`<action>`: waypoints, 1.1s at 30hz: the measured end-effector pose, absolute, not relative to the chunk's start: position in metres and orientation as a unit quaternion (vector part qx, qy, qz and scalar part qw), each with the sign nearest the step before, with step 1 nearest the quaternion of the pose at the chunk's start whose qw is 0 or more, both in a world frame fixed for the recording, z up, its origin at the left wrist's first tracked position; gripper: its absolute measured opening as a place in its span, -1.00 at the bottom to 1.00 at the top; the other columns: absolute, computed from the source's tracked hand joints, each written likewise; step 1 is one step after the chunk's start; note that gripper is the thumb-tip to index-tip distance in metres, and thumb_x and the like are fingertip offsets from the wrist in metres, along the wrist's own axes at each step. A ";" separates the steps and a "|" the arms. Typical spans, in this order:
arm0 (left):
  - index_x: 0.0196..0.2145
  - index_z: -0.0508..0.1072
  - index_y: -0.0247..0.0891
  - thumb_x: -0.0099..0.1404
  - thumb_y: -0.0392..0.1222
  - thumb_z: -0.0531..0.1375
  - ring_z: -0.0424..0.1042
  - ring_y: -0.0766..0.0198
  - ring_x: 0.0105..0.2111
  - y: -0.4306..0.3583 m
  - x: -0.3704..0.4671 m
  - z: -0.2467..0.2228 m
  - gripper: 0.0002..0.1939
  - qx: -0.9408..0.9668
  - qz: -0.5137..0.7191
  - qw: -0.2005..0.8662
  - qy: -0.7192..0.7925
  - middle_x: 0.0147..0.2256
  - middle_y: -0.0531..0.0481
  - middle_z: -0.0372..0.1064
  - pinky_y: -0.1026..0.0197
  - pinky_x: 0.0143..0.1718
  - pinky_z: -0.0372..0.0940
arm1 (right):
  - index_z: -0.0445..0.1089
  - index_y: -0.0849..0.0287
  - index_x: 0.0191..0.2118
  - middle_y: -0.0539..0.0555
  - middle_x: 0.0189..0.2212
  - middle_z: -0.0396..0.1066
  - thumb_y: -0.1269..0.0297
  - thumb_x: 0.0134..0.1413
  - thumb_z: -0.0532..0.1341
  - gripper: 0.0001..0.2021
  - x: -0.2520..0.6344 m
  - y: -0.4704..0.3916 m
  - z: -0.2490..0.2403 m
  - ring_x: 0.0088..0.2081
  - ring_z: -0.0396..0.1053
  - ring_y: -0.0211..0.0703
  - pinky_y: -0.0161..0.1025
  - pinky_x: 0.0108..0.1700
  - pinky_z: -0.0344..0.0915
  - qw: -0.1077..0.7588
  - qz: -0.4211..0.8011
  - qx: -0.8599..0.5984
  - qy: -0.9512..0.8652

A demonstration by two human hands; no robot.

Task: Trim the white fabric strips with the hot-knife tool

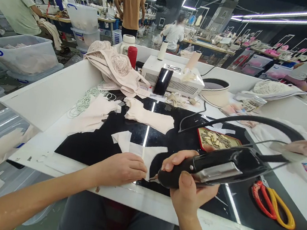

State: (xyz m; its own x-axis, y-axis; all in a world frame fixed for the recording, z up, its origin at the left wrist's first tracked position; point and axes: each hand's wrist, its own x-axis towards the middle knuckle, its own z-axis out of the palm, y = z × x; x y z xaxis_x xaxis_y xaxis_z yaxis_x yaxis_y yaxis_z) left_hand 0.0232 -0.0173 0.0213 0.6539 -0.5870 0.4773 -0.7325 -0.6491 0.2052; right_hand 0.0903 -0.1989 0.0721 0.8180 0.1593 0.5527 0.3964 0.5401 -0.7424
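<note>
My right hand (190, 197) is wrapped round a black handheld power tool (173, 176) with a metal lever and a thick cable. Its narrow tip points left, close to the edge of a pale cut fabric piece (137, 148) on the black table surface. My left hand (123, 168) presses that piece down, fingers together and slightly bent; the thumb is hidden. Just beyond lies a stack of pinkish cut fabric pieces (149, 116). More pale fabric pieces (94, 113) lie to the left. Scissors with red and yellow handles (273, 204) rest to the right.
A small tray of little parts (207, 135) sits behind the tool. At the back stand a white vented box (172, 81), a phone (162, 81), a red bottle (132, 56) and piled bra cups (112, 64). White side walls (46, 89) border the table; co-workers are beyond.
</note>
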 end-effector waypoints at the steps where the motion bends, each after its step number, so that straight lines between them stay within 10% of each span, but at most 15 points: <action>1: -0.08 0.50 -0.31 0.52 -0.40 0.11 0.53 0.25 -0.06 -0.017 0.023 0.021 -0.83 0.888 0.190 0.193 -0.370 -0.11 -0.05 0.58 0.18 0.16 0.39 | 0.25 -0.03 0.20 -0.07 -0.37 0.43 0.23 0.18 0.41 -0.47 0.090 -0.199 0.072 -0.49 0.43 -0.22 -0.21 -0.46 0.45 0.827 -0.071 -0.476 -0.292; 33: -0.09 0.51 -0.31 0.52 -0.39 0.12 0.53 0.24 -0.06 -0.017 0.021 0.020 -0.84 0.889 0.184 0.198 -0.369 -0.11 -0.04 0.58 0.18 0.16 0.38 | 0.21 -0.02 0.16 -0.08 -0.40 0.42 0.23 0.20 0.38 -0.52 0.089 -0.197 0.074 -0.52 0.40 -0.21 -0.17 -0.47 0.45 0.808 -0.095 -0.517 -0.267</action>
State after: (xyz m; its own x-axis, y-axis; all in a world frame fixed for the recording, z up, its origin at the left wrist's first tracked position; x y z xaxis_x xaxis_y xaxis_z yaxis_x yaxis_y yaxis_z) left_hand 0.0214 -0.0170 0.0196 0.6599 -0.5837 0.4731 -0.7294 -0.6487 0.2170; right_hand 0.0890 -0.1971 0.0742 0.8395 0.1220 0.5295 0.4295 0.4480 -0.7841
